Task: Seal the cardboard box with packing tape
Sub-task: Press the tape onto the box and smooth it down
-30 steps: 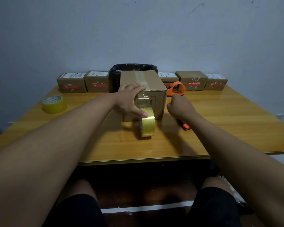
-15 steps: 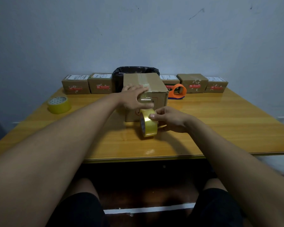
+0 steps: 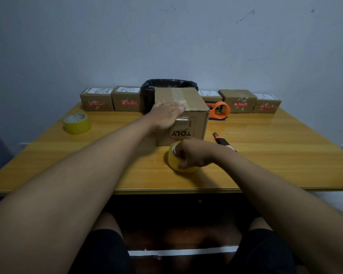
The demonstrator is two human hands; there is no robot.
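Note:
A brown cardboard box (image 3: 194,107) printed "TOLY" upside down stands in the middle of the wooden table (image 3: 265,155). A strip of clear tape runs along its top seam and down the near face. My left hand (image 3: 165,114) lies flat on the box's near top edge, fingers pressing the tape. My right hand (image 3: 194,154) grips a yellow tape roll (image 3: 179,164) resting on the table just in front of the box.
A second yellow tape roll (image 3: 77,123) lies at the left. An orange tape dispenser (image 3: 220,110) sits right of the box, an orange-and-black cutter (image 3: 222,140) nearer. Several small labelled boxes (image 3: 127,99) and a black-lined bin (image 3: 168,85) stand along the far edge.
My right hand left the cutter on the table, came to the tape roll and closed on it, lowering it onto the table. My left hand flattened on the box's top edge.

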